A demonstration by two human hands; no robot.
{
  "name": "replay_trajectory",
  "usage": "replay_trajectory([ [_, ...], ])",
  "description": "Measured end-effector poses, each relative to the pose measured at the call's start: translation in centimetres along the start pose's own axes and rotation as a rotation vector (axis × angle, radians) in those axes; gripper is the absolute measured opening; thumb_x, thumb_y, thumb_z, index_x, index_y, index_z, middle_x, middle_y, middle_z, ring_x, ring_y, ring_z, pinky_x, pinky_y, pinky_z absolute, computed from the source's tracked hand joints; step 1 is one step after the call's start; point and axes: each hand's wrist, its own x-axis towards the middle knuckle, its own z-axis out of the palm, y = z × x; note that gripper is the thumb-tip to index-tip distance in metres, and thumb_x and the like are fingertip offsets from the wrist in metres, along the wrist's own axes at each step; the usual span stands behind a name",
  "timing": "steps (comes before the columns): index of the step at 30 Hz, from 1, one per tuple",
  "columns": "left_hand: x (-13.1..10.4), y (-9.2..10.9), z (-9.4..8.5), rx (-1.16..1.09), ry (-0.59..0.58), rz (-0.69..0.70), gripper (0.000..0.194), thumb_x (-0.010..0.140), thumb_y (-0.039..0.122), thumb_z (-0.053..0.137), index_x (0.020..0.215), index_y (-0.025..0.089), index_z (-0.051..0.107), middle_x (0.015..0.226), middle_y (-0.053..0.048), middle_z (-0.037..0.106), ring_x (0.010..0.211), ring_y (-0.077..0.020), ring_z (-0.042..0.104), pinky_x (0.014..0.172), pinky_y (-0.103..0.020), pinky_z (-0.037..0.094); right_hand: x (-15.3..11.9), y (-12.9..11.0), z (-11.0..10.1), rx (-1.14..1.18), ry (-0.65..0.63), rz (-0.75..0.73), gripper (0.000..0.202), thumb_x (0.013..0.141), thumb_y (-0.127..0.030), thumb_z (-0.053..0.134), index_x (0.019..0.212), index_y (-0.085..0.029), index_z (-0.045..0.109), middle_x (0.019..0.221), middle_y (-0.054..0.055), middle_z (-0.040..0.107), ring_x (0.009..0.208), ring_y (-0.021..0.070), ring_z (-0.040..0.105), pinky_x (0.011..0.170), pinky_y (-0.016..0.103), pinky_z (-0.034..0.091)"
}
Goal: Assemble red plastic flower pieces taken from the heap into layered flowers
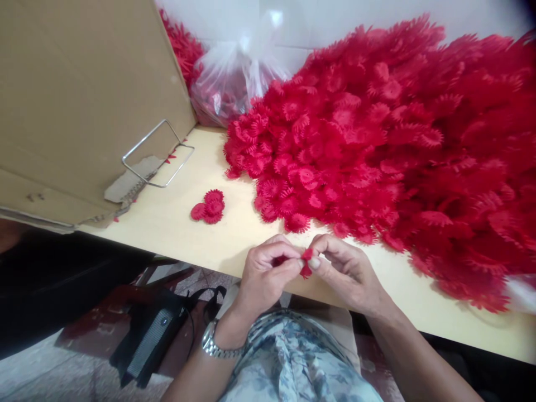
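Between my two hands, just over the table's near edge, is a small red fringed flower piece [307, 263]. My left hand [268, 271] pinches it from the left with thumb and forefinger, and some red shows inside the curled fingers. From the right, the thumb and forefinger of my right hand [345, 271] press on the same piece. Its exact folds are hidden by the fingertips. A few finished-looking red fringed discs [213, 206] lie in a small cluster on the table, to the left of my hands. A large heap of red fringed flowers [335, 128] rises beyond them.
A tall cardboard box [84, 100] stands at the left, with a bent wire frame [165, 184] by its lower edge. A clear plastic bag [226, 84] with red contents sits behind. Below the pale table [176, 229], a black bag [154, 329] is on the floor.
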Motion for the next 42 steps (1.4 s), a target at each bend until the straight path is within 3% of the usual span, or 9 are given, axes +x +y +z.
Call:
replay_trajectory([
  [9,-0.1,0.3,1.4,-0.307,0.156,-0.108,0.013,0.062,0.009,0.06,0.051,0.016,0.056,0.055,0.005,0.044,0.045,-0.005,0.037,0.041,-0.021,0.026,0.0,1.2,1.6,0.287,0.174,-0.052,0.021,0.083,-0.035,0.06,0.07,-0.02,0.054,0.063,-0.001,0.051,0.058,0.0122,0.046,0.055,0.026,0.036],
  [15,1.0,1.0,-1.2,-0.323,0.452,-0.09,0.009,0.059,0.015,0.059,0.057,0.018,0.051,0.053,0.007,0.043,0.04,-0.0039,0.035,0.038,-0.018,0.026,-0.1,0.6,-0.7,0.213,0.503,-0.155,0.02,0.079,-0.041,0.063,0.075,-0.023,0.054,0.067,0.0,0.052,0.06,0.0136,0.048,0.055,0.026,0.039],
  [20,3.0,1.5,-1.9,-0.021,0.281,-0.049,0.013,0.069,0.019,0.061,0.06,0.017,0.053,0.051,0.006,0.042,0.044,-0.0054,0.036,0.041,-0.02,0.027,1.1,-0.5,-3.3,-0.284,0.376,-0.142,0.015,0.087,-0.034,0.054,0.079,-0.022,0.056,0.062,-0.002,0.05,0.052,0.0111,0.043,0.049,0.024,0.034],
  [24,6.6,2.4,-1.2,0.266,0.266,0.133,0.007,0.072,0.017,0.058,0.066,0.017,0.059,0.062,0.002,0.055,0.057,-0.0096,0.048,0.051,-0.022,0.037,4.3,-2.9,-5.0,-0.816,0.473,-0.339,0.016,0.088,-0.028,0.048,0.08,-0.019,0.058,0.066,0.002,0.056,0.058,0.0142,0.05,0.055,0.028,0.039],
  [28,9.2,2.8,-1.1,0.409,0.169,0.175,0.033,0.073,0.015,0.056,0.103,0.017,0.067,0.069,0.001,0.06,0.061,-0.0107,0.051,0.058,-0.024,0.042,7.0,-3.7,-6.2,-1.231,0.448,-0.49,0.019,0.087,-0.022,0.046,0.089,-0.015,0.064,0.083,0.01,0.065,0.076,0.0224,0.06,0.068,0.034,0.046],
  [31,9.4,2.3,-1.7,0.301,0.15,0.109,0.044,0.074,0.016,0.054,0.118,0.017,0.059,0.071,0.001,0.061,0.051,-0.0072,0.044,0.051,-0.021,0.038,7.2,-3.0,-6.4,-1.271,0.405,-0.498,0.021,0.088,-0.021,0.046,0.094,-0.015,0.065,0.087,0.01,0.067,0.077,0.0215,0.062,0.067,0.032,0.048],
  [35,8.0,2.1,-2.4,0.019,0.245,0.035,0.03,0.073,0.019,0.058,0.103,0.015,0.062,0.078,-0.002,0.064,0.049,-0.0057,0.044,0.047,-0.021,0.035,6.1,-2.4,-5.9,-1.207,0.405,-0.548,0.018,0.087,-0.02,0.048,0.088,-0.017,0.065,0.084,0.007,0.068,0.076,0.0189,0.064,0.066,0.029,0.05],
  [39,5.8,2.4,-1.9,-0.424,0.183,-0.073,0.031,0.069,0.013,0.056,0.101,0.014,0.059,0.085,-0.005,0.065,0.064,-0.0095,0.055,0.059,-0.023,0.043,4.7,-2.7,-4.0,-1.041,0.328,-0.565,0.016,0.088,-0.021,0.05,0.089,-0.016,0.065,0.079,0.006,0.067,0.072,0.0157,0.063,0.064,0.025,0.049],
  [42,4.3,2.0,-1.0,-0.557,0.164,-0.15,0.044,0.058,0.0,0.052,0.099,0.015,0.058,0.087,-0.004,0.066,0.072,-0.0106,0.059,0.068,-0.023,0.045,3.7,-2.8,-1.9,-0.843,0.19,-0.472,0.014,0.088,-0.023,0.052,0.091,-0.016,0.064,0.077,0.004,0.067,0.069,0.013,0.062,0.061,0.022,0.048],
])
